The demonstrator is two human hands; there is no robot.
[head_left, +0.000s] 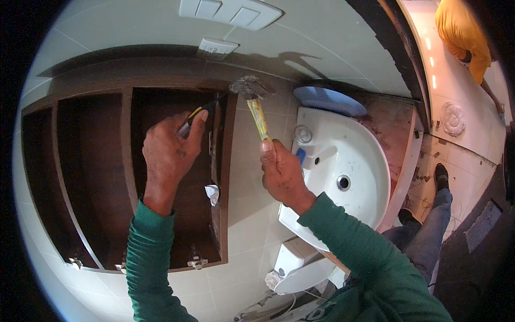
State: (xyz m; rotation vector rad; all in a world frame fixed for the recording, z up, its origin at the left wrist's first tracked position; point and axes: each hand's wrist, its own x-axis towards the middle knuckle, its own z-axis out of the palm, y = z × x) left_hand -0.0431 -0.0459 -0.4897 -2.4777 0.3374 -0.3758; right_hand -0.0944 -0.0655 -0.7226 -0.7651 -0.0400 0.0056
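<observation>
My right hand [284, 174] is wrapped round the yellow, worn handle of a hammer [259, 119]. The hammer's head, blurred by motion, is up by the top right corner of a dark brown wooden cabinet [232, 161]. My left hand [170, 153] grips a slim hand tool [194, 114] with a black and yellow handle. Its dark shaft points toward the cabinet's right side panel, close to the hammer head. The tip cannot be made out against the dark wood, nor can I tell whether hammer and tool touch.
A white washbasin [365, 188] stands right of the cabinet, with a blue oval object [330, 101] behind it. Below is a white toilet [306, 276]. Crumpled white material [212, 194] sits at the cabinet's side. Wall switches [230, 13] are above. Another person in yellow [464, 35] is at far right.
</observation>
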